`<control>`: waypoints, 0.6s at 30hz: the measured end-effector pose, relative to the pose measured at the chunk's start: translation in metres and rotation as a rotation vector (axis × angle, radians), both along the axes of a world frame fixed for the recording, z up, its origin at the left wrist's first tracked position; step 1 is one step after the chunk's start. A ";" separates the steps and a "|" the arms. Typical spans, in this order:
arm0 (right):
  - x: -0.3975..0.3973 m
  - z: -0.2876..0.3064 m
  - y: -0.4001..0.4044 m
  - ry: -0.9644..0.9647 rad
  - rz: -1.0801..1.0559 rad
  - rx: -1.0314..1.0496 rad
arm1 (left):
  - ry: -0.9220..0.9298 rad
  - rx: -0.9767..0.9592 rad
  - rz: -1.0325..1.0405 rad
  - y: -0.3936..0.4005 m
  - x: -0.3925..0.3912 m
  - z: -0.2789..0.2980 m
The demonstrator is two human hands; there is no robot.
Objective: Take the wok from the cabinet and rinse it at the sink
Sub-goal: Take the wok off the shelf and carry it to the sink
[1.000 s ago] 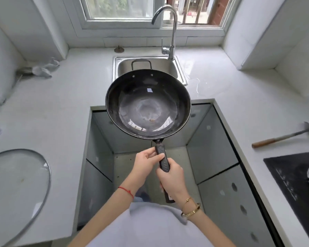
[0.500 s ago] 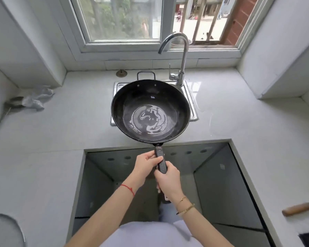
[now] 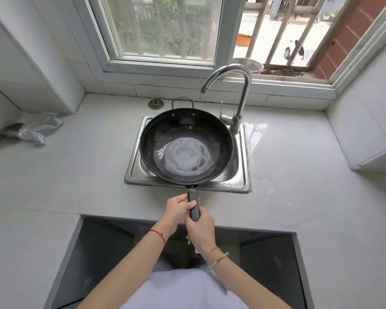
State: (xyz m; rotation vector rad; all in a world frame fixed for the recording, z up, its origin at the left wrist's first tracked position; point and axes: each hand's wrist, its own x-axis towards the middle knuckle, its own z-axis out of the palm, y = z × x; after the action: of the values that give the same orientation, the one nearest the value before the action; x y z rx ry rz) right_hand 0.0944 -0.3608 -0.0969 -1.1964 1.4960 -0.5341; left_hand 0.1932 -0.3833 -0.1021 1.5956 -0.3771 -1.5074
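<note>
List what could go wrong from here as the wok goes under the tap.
1. The wok covers nearly the whole sink, so rinse water may spill onto the counter, already wet on the right.
2. Its far rim and loop handle sit close to the faucet and could knock it.
3. Both hands, left and right, grip only the long handle; added water weight could tip the wok.

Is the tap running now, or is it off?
Off. No water falls from the spout of the tap toward the wok held over the sink.
</note>
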 end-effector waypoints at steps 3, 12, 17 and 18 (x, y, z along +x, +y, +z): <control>0.004 -0.005 -0.011 -0.006 0.003 0.020 | -0.011 0.026 0.003 -0.011 0.003 -0.003; 0.018 -0.008 -0.020 -0.015 -0.059 0.044 | 0.009 0.070 -0.051 -0.021 0.014 -0.008; 0.024 -0.010 -0.021 -0.003 -0.037 0.091 | 0.013 0.069 -0.088 -0.021 0.020 -0.012; 0.024 -0.010 -0.022 -0.006 -0.018 0.100 | 0.019 0.069 -0.090 -0.021 0.021 -0.012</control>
State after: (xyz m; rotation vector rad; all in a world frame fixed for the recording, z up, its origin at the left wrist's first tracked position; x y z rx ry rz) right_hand 0.1187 -0.3827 -0.1066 -1.1032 1.5120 -0.4690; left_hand 0.2143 -0.4041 -0.1139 1.6359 -0.3951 -1.6178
